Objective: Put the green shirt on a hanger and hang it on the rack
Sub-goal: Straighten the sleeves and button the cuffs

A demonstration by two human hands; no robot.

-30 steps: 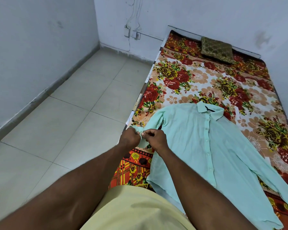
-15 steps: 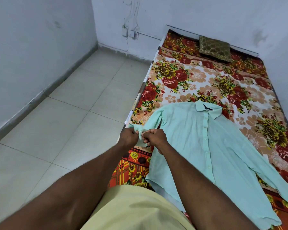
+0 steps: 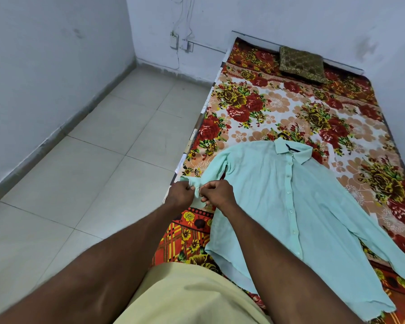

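Note:
A pale green shirt (image 3: 276, 202) lies spread flat, buttoned, on the bed with its collar pointing away from me. Its left sleeve runs to the bed's left edge, where both hands meet at the cuff. My left hand (image 3: 180, 192) pinches the cuff end from the left. My right hand (image 3: 218, 191) pinches the same cuff from the right, fingers curled. The other sleeve stretches toward the lower right. No hanger and no rack are in view.
The bed carries a red and orange floral sheet (image 3: 255, 106). A brown patterned cushion (image 3: 302, 64) sits at its far end against the wall. Pale floor tiles (image 3: 98, 174) lie to the left, bounded by white walls. A wall socket (image 3: 180, 43) hangs near the corner.
Both hands stay at the sleeve cuff with only small finger shifts. The shirt has not moved on the bed.

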